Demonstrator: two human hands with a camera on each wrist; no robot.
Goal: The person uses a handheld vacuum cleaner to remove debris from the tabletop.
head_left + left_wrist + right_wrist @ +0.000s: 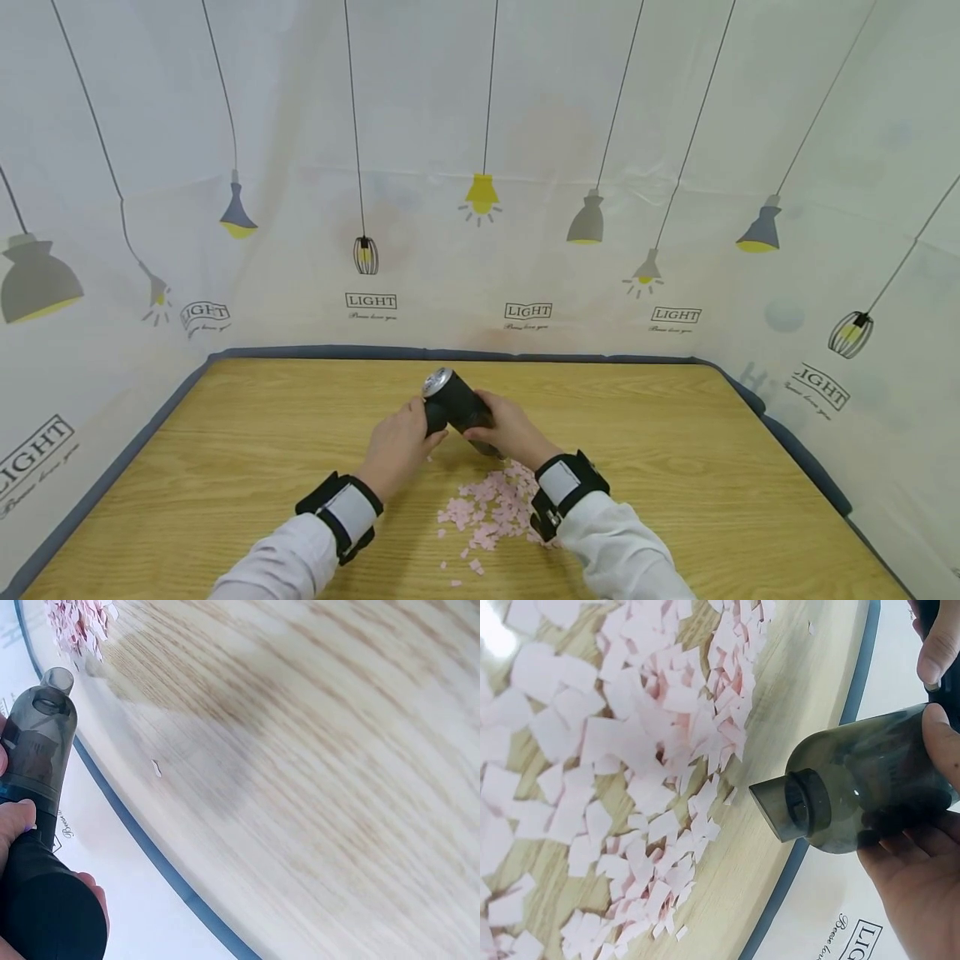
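Observation:
A black handheld vacuum cleaner (pixel 459 402) with a silver round end is held tilted above the table, its nozzle end low toward the paper. My left hand (pixel 397 443) grips its handle (pixel 49 911), the thumb near the top of the grip. My right hand (pixel 514 429) holds the smoky see-through dust cup (pixel 877 776) from the side, thumb and fingers on either side of it. The slanted clear nozzle (pixel 778 810) points toward many small pink paper scraps (pixel 495 504). The cup's lower end is partly hidden behind my right hand in the head view.
The wood-grain table (pixel 247 467) has a grey-blue padded edge (pixel 375 352). A white curtain (pixel 427 100) printed with lamps stands around its back and sides. One stray scrap (pixel 156 768) lies apart from the pile.

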